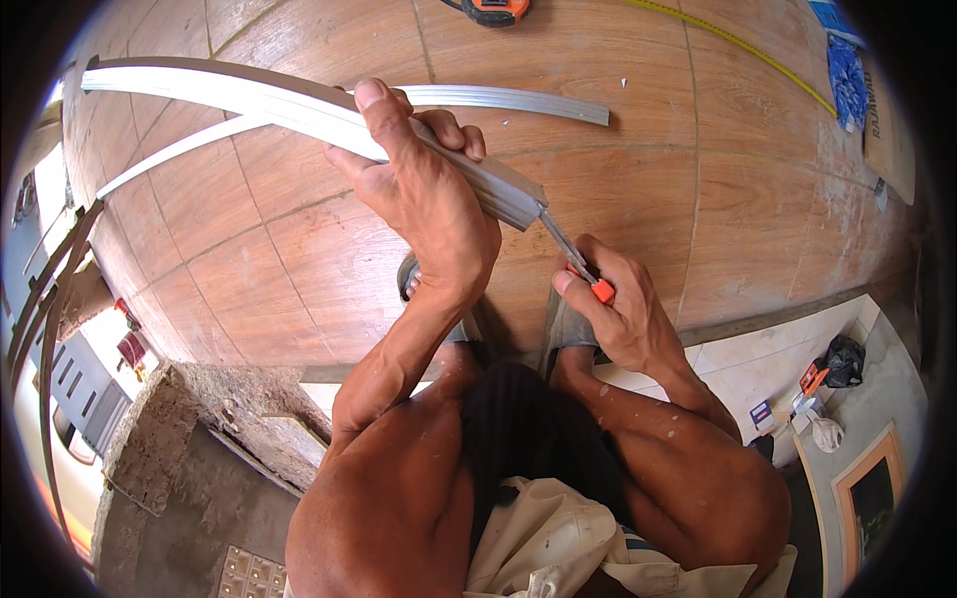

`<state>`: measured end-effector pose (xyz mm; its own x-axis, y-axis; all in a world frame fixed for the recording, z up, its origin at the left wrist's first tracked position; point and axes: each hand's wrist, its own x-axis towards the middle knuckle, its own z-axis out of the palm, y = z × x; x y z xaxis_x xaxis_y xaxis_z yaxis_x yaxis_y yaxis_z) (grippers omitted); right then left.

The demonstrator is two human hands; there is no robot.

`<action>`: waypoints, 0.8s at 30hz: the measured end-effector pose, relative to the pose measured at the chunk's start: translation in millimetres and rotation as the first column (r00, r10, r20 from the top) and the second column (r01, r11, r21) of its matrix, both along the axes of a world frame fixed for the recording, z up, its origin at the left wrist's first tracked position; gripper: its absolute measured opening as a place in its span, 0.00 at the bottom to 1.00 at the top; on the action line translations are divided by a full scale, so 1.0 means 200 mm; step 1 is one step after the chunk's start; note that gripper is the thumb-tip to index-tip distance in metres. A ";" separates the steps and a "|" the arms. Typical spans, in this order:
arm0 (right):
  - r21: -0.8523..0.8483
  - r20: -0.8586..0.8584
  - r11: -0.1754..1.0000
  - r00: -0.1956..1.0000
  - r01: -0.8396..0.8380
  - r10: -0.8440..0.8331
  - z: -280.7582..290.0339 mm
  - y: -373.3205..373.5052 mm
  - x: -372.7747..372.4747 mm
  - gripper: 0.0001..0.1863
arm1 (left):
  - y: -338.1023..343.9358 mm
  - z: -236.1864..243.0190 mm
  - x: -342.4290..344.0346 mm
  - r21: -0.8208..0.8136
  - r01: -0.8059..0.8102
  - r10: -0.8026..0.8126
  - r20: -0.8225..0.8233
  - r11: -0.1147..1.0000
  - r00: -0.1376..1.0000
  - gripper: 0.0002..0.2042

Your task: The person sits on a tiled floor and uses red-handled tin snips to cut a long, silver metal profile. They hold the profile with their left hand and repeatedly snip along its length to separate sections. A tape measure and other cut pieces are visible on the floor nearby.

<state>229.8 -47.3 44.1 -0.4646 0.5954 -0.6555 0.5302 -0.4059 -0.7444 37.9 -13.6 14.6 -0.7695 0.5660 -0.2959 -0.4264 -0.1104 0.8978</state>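
Observation:
A long silver metal profile [299, 118] slants across the upper left. My left hand [429, 189] is closed around it near its right end, thumb on top. My right hand [623, 299] is closed on a slim grey metal tool with orange-red handle parts [602, 291]. The tip of that tool meets the cut end of the profile; whether it is a knife or snips I cannot tell. Beyond my left hand, a second silver strip [518, 100] lies on the floor.
Wood-look tiles [758, 229] cover the floor. An orange and black tape measure [495, 10] sits at the top, and a yellow tape [748, 45] runs at upper right. Blue plastic [847, 85] lies by cardboard [887, 140]. Dark bent strips [50, 329] stand at left. A black bag [844, 361] is lower right.

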 end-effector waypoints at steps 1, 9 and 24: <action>0.001 -0.003 1.000 1.000 0.001 -0.001 0.00 0.00 0.00 0.14 | 0.00 0.00 0.00 -0.001 0.000 0.000 0.002 1.000 1.000 0.20; 0.063 -0.035 0.998 0.999 -0.016 0.018 -0.01 0.01 0.00 0.15 | -0.01 0.01 0.01 0.002 0.024 -0.024 0.001 1.000 1.000 0.22; 0.093 -0.010 0.995 1.000 0.024 -0.023 0.00 0.00 0.01 0.17 | -0.01 0.00 0.01 0.053 -0.034 0.034 -0.011 0.998 0.999 0.19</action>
